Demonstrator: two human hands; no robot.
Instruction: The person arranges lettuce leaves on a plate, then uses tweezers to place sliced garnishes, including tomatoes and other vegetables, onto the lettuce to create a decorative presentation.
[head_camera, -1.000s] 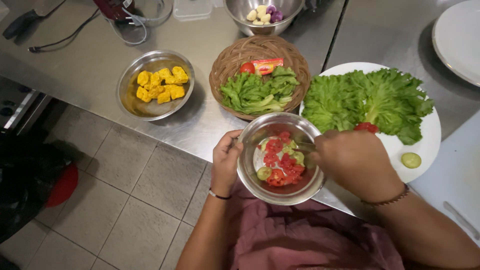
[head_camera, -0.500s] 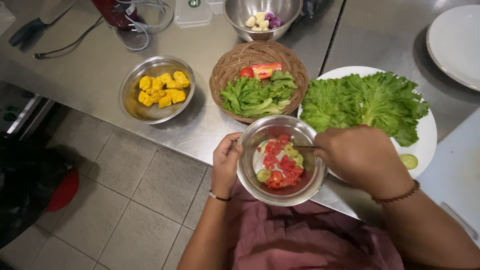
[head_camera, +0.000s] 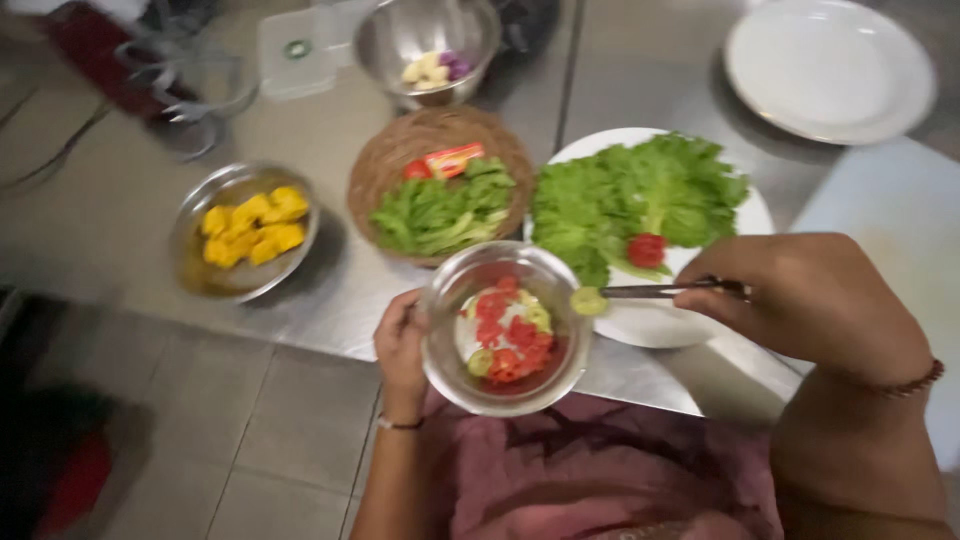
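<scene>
Steel surface (head_camera: 120, 240) runs across the room under everything, its near edge passing just behind the person's held bowl, with tiled floor (head_camera: 200, 440) below to the left.

On it, the biggest dish is a white plate (head_camera: 650, 325) heaped with lettuce (head_camera: 630, 195), and one tomato slice (head_camera: 647, 250) lies on the leaves. An empty plate (head_camera: 830, 65) sits far right, well apart. A wicker basket (head_camera: 385, 165) next to the lettuce plate holds more greens (head_camera: 440, 210) and something red. Left of it a steel bowl (head_camera: 190, 215) carries yellow pieces (head_camera: 252, 228), with bare metal all around. At the back another steel bowl (head_camera: 385, 35) has pale and purple bits.

The left hand (head_camera: 400, 350) grips the rim of the salad bowl (head_camera: 445, 355), held out past the surface's edge; inside are red and green slices. The right hand (head_camera: 810, 300) is closed around tongs (head_camera: 670, 291), whose tips pinch a cucumber slice (head_camera: 588, 301) right above the bowl's right rim, beside the lettuce plate.
</scene>
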